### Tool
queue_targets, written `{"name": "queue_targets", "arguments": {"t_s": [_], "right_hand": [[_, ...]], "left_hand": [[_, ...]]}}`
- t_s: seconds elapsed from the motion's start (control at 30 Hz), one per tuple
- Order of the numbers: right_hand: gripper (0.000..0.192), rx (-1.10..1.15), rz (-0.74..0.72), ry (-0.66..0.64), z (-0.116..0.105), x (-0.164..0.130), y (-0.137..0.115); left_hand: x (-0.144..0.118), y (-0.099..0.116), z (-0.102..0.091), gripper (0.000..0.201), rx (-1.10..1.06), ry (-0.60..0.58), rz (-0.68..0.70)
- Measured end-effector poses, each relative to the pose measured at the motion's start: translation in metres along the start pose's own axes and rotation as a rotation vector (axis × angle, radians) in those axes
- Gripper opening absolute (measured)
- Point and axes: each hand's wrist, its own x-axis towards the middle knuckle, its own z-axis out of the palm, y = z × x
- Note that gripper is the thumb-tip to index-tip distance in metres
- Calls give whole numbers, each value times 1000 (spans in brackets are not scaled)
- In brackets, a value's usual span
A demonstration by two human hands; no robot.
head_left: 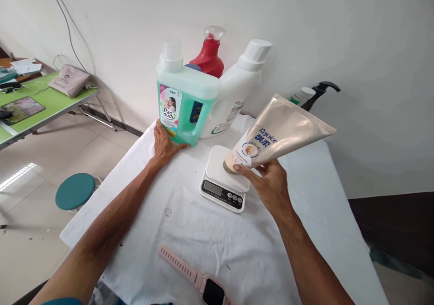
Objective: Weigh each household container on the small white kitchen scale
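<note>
White cloth (pixel 257 250) under scale (pixel 220 180), green desk (pixel 54 104), stool (pixel 75 192)

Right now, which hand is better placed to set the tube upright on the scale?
Probably the right hand: it holds the tilted tube with its cap end at the scale; the left hand is at the green bottle, farther away.

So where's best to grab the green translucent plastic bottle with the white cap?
Probably the handle bar on the right of the green bottle, coming from the front: the see-through gap beside it should admit fingers, and the white plastic jug stands close behind.
</note>
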Motion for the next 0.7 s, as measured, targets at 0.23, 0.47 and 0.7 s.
{"name": "queue_targets", "arguments": {"t_s": [0.23,0.47,0.7], "right_hand": [[61,207,136,453,-26,-43,71],[59,45,125,363,-30,-49,89],[59,24,143,356,-33,-49,86]], "left_hand": [[0,-4,1,148,9,0,12],[0,-3,-1,147,14,5,12],[1,0,-2,151,40,5,-4]]}}
